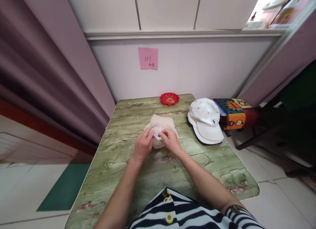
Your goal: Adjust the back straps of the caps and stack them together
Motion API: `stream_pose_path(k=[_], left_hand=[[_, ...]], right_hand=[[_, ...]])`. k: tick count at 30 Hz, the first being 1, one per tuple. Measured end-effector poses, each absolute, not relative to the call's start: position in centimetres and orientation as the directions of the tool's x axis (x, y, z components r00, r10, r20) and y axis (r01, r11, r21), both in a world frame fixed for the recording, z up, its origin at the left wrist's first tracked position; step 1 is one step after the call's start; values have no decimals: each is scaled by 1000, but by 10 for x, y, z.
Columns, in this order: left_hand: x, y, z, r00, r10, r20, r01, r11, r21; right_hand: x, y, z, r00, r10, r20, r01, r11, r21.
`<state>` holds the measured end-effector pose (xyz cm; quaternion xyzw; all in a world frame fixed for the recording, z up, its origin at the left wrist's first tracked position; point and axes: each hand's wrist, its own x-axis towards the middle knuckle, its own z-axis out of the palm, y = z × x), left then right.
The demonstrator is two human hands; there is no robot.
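A cream cap (162, 120) lies in the middle of the green wood-patterned table (118, 150), its brim pointing away from me. Its inside or opening faces me, with a pale whitish-lilac patch (157, 133) showing between my hands. My left hand (143, 144) grips the left side of the cap near that patch, fingers closed. On the right side, my right hand (170, 139) pinches at the cap with thumb and fingers bent together. The fingers of both hands partly hide the cap.
Stacked white caps (204, 118) with a dark one beneath sit at the table's right edge. A red scalloped dish (169, 99) stands at the back by the wall. Beyond the right edge is a stool with a colourful cover (234, 113).
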<state>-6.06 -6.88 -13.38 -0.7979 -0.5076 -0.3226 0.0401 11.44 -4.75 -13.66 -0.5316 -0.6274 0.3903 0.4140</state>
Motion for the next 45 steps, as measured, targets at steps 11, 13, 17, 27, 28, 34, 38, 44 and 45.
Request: stream_pose_path(k=[11, 13, 17, 27, 28, 34, 38, 44, 45], left_hand=[[-59, -76, -125, 191, 815, 547, 849, -417, 324], [-61, -75, -126, 138, 823, 551, 773, -437, 460], [-64, -74, -125, -18, 871, 491, 630, -371, 683], [-73, -67, -136, -13, 942, 335, 395, -303, 867], [-73, -66, -137, -8, 946, 325, 385, -297, 874], [-73, -66, -139, 38, 950, 309, 361, -302, 883], [-75, -65, -139, 88, 938, 336, 372, -344, 862], [-75, -64, -136, 141, 918, 371, 413, -395, 820], [-75, -63, -136, 148, 915, 374, 420, -401, 814]], right_hand=[[113, -59, -123, -115, 982, 152, 212, 173, -962], [113, -58, -123, -104, 984, 148, 215, 167, -962], [113, -52, -129, -83, 991, 106, 209, 121, -971], [113, -48, -133, -161, 985, 61, 244, 99, -965], [113, -49, -133, -163, 985, 51, 244, 91, -966], [114, -49, -133, -178, 984, 20, 245, 64, -967], [117, -49, -128, -179, 984, 18, 313, 74, -947], [122, -50, -119, -200, 979, 41, 399, 120, -909], [123, -51, -118, -197, 980, 40, 411, 120, -904]])
